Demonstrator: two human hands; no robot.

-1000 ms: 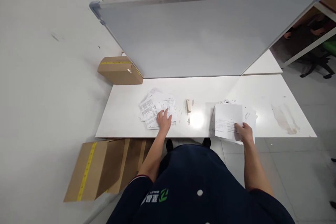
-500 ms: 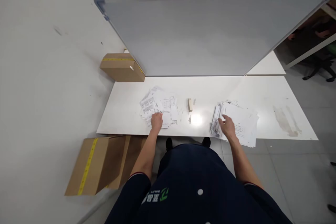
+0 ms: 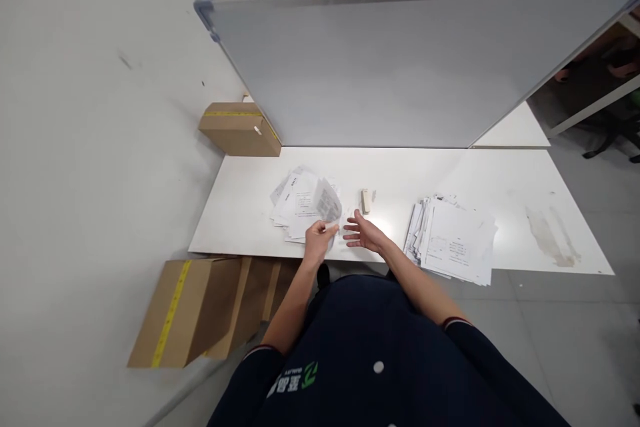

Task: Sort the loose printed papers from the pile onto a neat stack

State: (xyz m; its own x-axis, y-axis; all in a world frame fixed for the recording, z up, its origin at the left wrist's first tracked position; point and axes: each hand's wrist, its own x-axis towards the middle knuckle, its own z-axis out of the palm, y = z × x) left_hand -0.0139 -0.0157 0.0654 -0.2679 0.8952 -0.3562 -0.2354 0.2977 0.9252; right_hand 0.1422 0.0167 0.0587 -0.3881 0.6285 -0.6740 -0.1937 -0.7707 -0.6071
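My left hand (image 3: 319,240) pinches a printed sheet of paper (image 3: 329,202) by its lower edge and lifts it off the left pile of papers (image 3: 296,199) on the white table (image 3: 240,210). My right hand (image 3: 364,232) hovers open beside it, fingers spread, just right of the lifted sheet. A small beige stapler (image 3: 366,201) lies on the table behind my right hand. A second stack of papers (image 3: 455,240) sits at the table's right front, partly over the edge.
A large whiteboard (image 3: 400,60) stands tilted along the table's back. One cardboard box (image 3: 239,129) rests at the back left corner, another cardboard box (image 3: 190,310) on the floor at the front left. A stain (image 3: 550,233) marks the table's right end.
My right hand left the right stack and moved left to the table's middle. My left hand took hold of a sheet from the left pile and raised it.
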